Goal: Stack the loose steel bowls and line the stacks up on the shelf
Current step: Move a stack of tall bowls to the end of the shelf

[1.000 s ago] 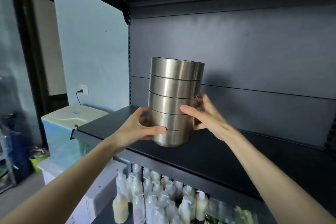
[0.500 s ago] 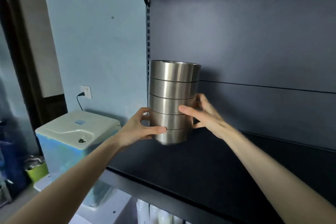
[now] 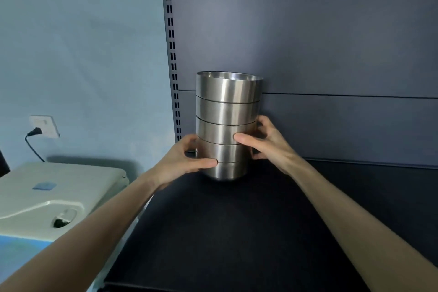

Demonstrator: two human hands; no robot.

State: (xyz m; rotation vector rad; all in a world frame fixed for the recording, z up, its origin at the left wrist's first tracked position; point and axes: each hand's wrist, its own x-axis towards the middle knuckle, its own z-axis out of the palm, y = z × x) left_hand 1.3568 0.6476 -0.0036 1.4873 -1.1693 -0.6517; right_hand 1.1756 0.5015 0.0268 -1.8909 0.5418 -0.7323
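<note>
A tall stack of several brushed steel bowls point(image 3: 227, 111) stands upright in the back left corner of the dark shelf point(image 3: 237, 232), close to the grey back panel. My left hand point(image 3: 187, 159) grips the lower bowls from the left, thumb across the front. My right hand point(image 3: 265, 142) holds the stack from the right, thumb on the front and fingers behind. The stack's base sits at or just above the shelf surface; I cannot tell whether it touches.
A slotted upright post point(image 3: 171, 54) marks the shelf's left end. Beyond it are a pale blue wall, a socket with a plugged cable point(image 3: 43, 125) and a white appliance point(image 3: 54, 197) below. The shelf stretches bare to the right.
The stack has moved deeper into the shelf toward the back left corner, both hands still on it. The view has closed in, and the lower shelf of bottles has dropped out of sight.
</note>
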